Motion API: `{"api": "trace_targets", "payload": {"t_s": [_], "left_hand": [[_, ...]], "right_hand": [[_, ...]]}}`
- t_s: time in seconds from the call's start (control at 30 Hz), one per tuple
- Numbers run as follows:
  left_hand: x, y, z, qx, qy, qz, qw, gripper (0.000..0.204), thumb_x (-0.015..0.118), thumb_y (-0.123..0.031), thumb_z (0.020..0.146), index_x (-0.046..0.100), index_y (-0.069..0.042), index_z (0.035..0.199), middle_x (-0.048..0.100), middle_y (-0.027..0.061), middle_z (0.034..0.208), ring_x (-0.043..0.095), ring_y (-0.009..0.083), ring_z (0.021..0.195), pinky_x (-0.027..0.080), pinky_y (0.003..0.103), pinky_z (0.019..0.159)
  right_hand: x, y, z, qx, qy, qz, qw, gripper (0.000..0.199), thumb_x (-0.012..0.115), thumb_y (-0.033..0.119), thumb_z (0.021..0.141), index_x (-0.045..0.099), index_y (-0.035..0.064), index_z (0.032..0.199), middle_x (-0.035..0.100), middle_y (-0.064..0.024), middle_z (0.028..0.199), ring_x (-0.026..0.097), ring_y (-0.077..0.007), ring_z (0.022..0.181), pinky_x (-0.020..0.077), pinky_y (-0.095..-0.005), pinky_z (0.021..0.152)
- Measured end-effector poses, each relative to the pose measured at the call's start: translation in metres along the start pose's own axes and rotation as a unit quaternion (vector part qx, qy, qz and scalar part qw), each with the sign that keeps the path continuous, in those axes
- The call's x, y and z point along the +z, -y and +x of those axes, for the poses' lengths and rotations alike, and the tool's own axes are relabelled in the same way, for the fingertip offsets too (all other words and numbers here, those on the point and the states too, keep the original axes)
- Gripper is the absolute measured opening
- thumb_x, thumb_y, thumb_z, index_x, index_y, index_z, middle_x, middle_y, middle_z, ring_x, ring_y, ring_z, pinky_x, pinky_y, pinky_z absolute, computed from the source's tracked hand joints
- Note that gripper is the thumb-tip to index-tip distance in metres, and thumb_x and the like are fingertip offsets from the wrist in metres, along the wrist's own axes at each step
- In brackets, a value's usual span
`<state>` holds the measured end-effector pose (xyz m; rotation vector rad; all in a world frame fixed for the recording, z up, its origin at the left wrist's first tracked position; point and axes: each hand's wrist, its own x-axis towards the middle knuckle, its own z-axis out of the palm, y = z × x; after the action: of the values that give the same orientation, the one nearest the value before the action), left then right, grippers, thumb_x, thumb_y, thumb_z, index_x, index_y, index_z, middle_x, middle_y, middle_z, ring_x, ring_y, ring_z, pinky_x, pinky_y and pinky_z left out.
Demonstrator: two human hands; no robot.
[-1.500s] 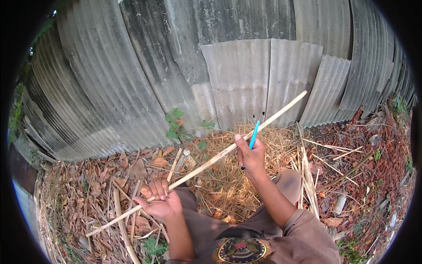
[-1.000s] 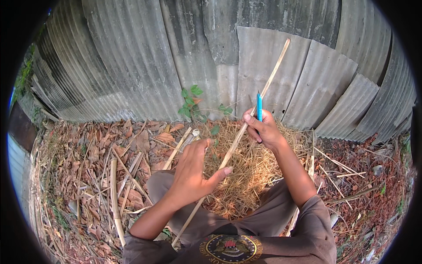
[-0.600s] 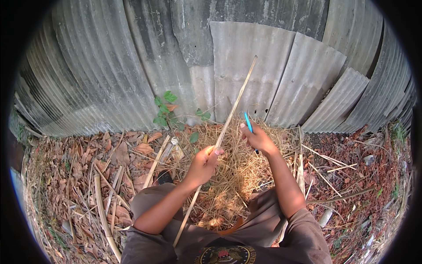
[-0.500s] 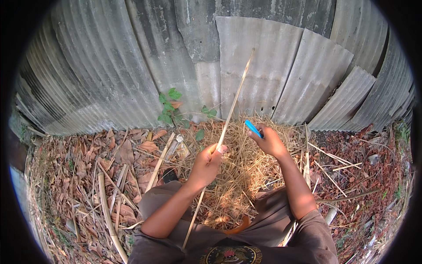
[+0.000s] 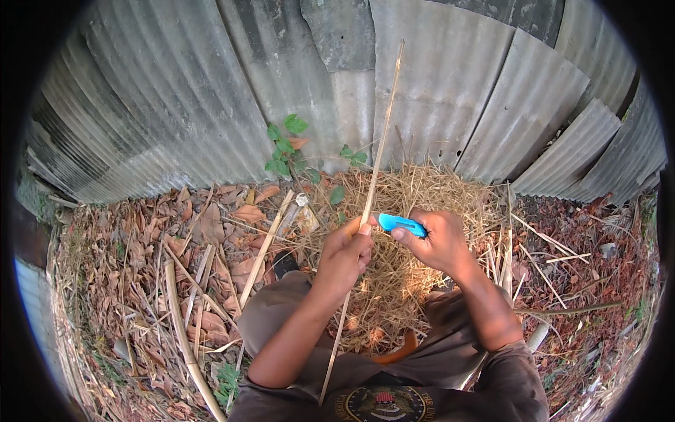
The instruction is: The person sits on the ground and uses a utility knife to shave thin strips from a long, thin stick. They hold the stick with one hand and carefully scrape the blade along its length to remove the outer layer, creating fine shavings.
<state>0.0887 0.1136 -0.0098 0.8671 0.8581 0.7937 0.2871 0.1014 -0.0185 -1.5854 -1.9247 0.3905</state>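
My left hand [image 5: 346, 254] grips a long thin pale stick [image 5: 383, 133] near its middle, holding it nearly upright so its top rises in front of the metal fence. My right hand [image 5: 437, 243] is closed around a small bright blue knife [image 5: 399, 224], whose tip touches the stick just above my left thumb. Both hands meet over a heap of dry straw [image 5: 404, 281]. The stick's lower end runs down past my knee toward the bottom of the view.
A grey corrugated metal fence [image 5: 211, 105] stands close ahead. Dry leaves and several cut stalks [image 5: 184, 330] cover the ground at left. A small green weed [image 5: 285, 144] grows at the fence foot. More stalks lie at right [image 5: 505, 253].
The stick has swung from a slant across my lap to nearly upright. My left hand moved up to grip its middle, and my right hand brought the blue knife against it.
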Motion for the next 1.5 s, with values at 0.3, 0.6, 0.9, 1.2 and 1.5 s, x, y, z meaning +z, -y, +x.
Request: {"api": "trace_targets", "payload": {"t_s": [0.3, 0.6, 0.9, 1.2, 1.5], "left_hand": [[0.001, 0.009, -0.007, 0.066, 0.024, 0.097, 0.993, 0.024, 0.045, -0.023, 0.100, 0.054, -0.004, 0.112, 0.041, -0.0059, 0.070, 0.036, 0.0030, 0.058, 0.029, 0.019, 0.051], [0.002, 0.026, -0.010, 0.210, -0.024, 0.377, 0.902, 0.016, 0.042, -0.013, 0.098, 0.049, -0.002, 0.107, 0.052, 0.0140, 0.066, 0.053, 0.0286, 0.057, 0.040, 0.039, 0.054], [0.002, 0.030, -0.009, 0.247, -0.049, 0.475, 0.843, 0.017, 0.046, -0.006, 0.092, 0.045, -0.002, 0.109, 0.057, 0.0226, 0.066, 0.058, 0.0431, 0.061, 0.042, 0.050, 0.053], [0.009, 0.027, -0.012, 0.182, -0.053, 0.478, 0.858, 0.021, 0.041, -0.009, 0.095, 0.049, 0.000, 0.112, 0.057, 0.0196, 0.070, 0.059, 0.0352, 0.064, 0.044, 0.044, 0.059], [0.016, 0.035, -0.020, 0.116, -0.007, 0.462, 0.879, 0.025, 0.044, -0.004, 0.092, 0.046, 0.000, 0.117, 0.054, 0.0178, 0.063, 0.056, 0.0307, 0.051, 0.040, 0.042, 0.051]], "right_hand": [[0.007, -0.002, 0.003, -0.032, -0.043, -0.067, 0.996, 0.063, 0.068, 0.067, 0.068, 0.057, 0.0083, 0.048, 0.050, -0.0102, 0.043, 0.055, -0.0298, 0.040, 0.0431, -0.0385, 0.042], [0.019, -0.021, 0.007, -0.114, -0.098, -0.150, 0.977, 0.071, 0.062, 0.078, 0.064, 0.057, 0.0099, 0.044, 0.047, -0.0077, 0.038, 0.052, -0.0273, 0.035, 0.0428, -0.0362, 0.039], [0.031, -0.045, 0.017, -0.172, -0.132, -0.150, 0.965, 0.074, 0.059, 0.082, 0.062, 0.054, 0.0101, 0.044, 0.046, -0.0048, 0.038, 0.049, -0.0250, 0.035, 0.0420, -0.0367, 0.042], [0.030, -0.058, 0.026, -0.191, -0.130, -0.159, 0.960, 0.072, 0.060, 0.082, 0.059, 0.053, 0.0117, 0.046, 0.047, -0.0027, 0.040, 0.049, -0.0231, 0.036, 0.0402, -0.0350, 0.043], [0.013, -0.083, 0.040, -0.042, -0.106, -0.207, 0.972, 0.070, 0.061, 0.077, 0.065, 0.052, 0.0088, 0.049, 0.050, -0.0077, 0.044, 0.056, -0.0280, 0.044, 0.0446, -0.0409, 0.048]]}}
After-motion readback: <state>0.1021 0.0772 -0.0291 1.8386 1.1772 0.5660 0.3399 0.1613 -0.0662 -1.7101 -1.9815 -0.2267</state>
